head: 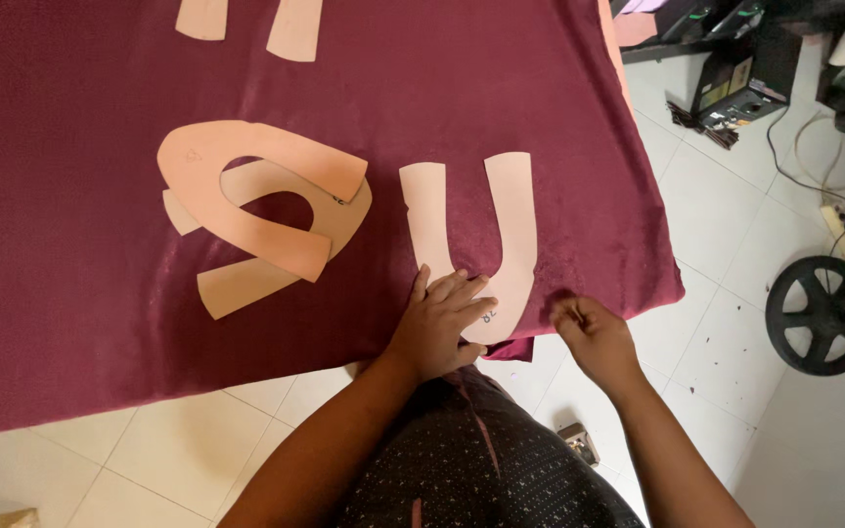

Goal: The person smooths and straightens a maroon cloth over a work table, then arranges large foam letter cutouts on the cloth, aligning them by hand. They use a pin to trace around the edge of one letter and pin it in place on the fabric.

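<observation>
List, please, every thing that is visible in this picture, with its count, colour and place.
fabric sheet: one, maroon, spread over the floor.
U-shaped pattern piece: one, pale peach, near the fabric's near edge.
stacked curved pattern pieces: about three, peach, left of centre.
cut pieces: two, peach, top edge.
wheel: one, black, far right.
power strip: one, white, right.
tiled floor: white.
left hand: flat on the U piece.
right hand: pinching the fabric edge.

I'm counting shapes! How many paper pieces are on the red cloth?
5: one U-shape under the left hand, two overlapping curved ones left of it, two cut off at the top.
</observation>
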### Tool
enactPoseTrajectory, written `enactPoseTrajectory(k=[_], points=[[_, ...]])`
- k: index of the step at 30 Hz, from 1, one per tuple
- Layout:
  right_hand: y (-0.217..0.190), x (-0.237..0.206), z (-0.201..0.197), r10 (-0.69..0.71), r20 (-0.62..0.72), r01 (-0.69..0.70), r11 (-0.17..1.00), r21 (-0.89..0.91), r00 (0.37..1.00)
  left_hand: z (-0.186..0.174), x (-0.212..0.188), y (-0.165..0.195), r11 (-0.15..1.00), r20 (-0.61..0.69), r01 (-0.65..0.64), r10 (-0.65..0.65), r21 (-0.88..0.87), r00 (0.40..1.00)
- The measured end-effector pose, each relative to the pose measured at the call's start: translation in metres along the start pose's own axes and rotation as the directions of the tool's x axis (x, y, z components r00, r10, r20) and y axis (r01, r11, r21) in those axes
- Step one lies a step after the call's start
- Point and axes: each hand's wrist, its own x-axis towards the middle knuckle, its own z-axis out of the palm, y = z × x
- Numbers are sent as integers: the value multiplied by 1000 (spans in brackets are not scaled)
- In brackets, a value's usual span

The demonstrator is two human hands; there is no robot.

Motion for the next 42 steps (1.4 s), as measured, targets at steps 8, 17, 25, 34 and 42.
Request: enactPoseTrajectory(k=[8,17,25,34,42], points=[[-83,71,-3,-203,6,198,950,-242,979,6,-4,-6,994,-21,-22,20,-110,1000],[-88,79,-11,-105,26,108,937,-333,994,-18,12,-51,972,-267,202,-163,122,950],[-85,77,-11,-88,43,98,930,-354,995,-34,16,-57,971,-233,200,-166,134,958],[-77,79,-7,-101,-5,95,952,-292,995,-39,15,-47,946,-197,282,-249,162,948],[-84,107,-3,-149,-164,98,954,-283,975,-38,12,-49,945,-182,293,-265,149,947]])
